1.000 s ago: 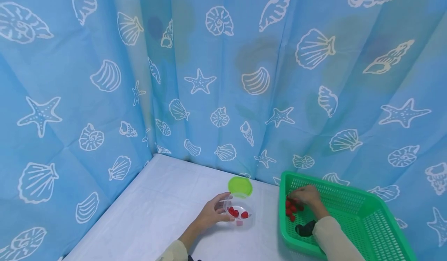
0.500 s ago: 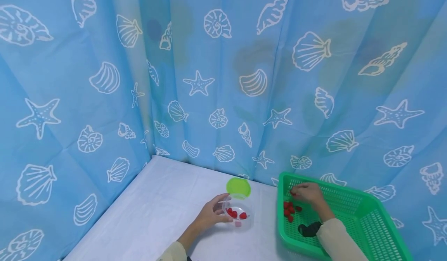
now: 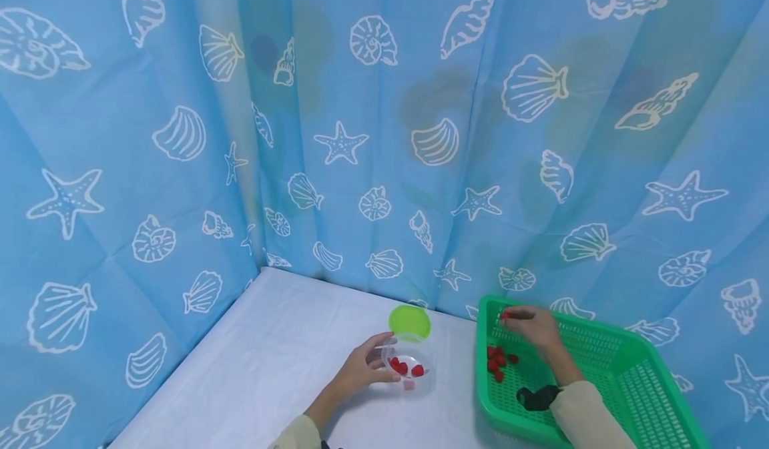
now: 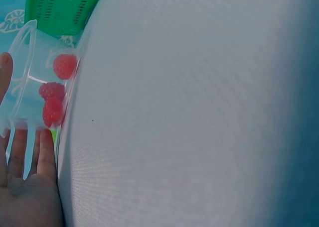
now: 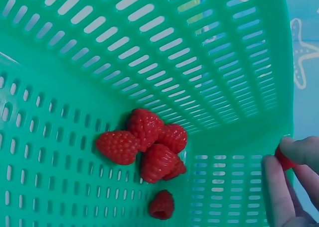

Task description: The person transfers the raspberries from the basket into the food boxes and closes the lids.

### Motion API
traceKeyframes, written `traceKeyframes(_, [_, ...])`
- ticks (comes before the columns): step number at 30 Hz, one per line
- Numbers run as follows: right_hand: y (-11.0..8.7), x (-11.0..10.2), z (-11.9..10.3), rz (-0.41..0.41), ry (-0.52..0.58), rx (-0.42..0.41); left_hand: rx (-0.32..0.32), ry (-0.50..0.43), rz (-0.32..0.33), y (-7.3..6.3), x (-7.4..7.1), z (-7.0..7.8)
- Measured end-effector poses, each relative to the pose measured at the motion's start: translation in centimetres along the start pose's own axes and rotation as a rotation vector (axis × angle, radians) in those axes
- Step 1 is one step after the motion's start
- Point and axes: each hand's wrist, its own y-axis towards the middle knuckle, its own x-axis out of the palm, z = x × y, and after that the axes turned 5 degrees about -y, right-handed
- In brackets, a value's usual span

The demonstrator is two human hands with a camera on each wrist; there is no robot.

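Observation:
My left hand [image 3: 359, 372] grips a clear plastic tub [image 4: 42, 53] standing on the white table, thumb on the near side and fingers round the far side. Several raspberries [image 3: 403, 368] lie on the tub's bottom. Over the left end of the green basket [image 3: 607, 389], my right hand [image 3: 537, 330] pinches one raspberry [image 5: 285, 161] between thumb and fingertips, at rim height. Below it, a cluster of raspberries [image 5: 158, 162] rests on the basket floor against the wall; one raspberry [image 5: 162, 205] sits a little apart from the others.
A lime-green round lid [image 3: 410, 320] lies just behind the tub. The white table [image 3: 270, 355] stretches left of it. A blue shell-print curtain [image 3: 384, 135] hangs behind the table and along its left side. The basket's raised wall [image 3: 482, 369] stands between both hands.
My right hand has risen from the raspberry pile toward the basket's back left rim, lifting one raspberry. My left hand still holds the tub in place.

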Motion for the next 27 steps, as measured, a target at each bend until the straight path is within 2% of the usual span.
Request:
traceKeyframes(10, [-0.2, -0.2, -1.7, 0.084, -0.106, -0.134, 0.009, 0.017, -0.002, 0.2, -0.1, 0.1])
traceKeyframes(16, [-1.4, 0.2, -3.8, 0.108, -0.175, -0.268, -0.002, 0.007, 0.002, 0.1, 0.0, 0.0])
traceKeyframes(20, [-2.2, 1.2, -5.5, 0.131, -0.155, -0.319, -0.01, 0.003, 0.005, 0.1, 0.0, -0.1])
traceKeyframes(27, [-3.5, 4.0, -8.3, 0.125, -0.075, -0.333, -0.006, -0.02, -0.005, 0.0, 0.0, -0.1])
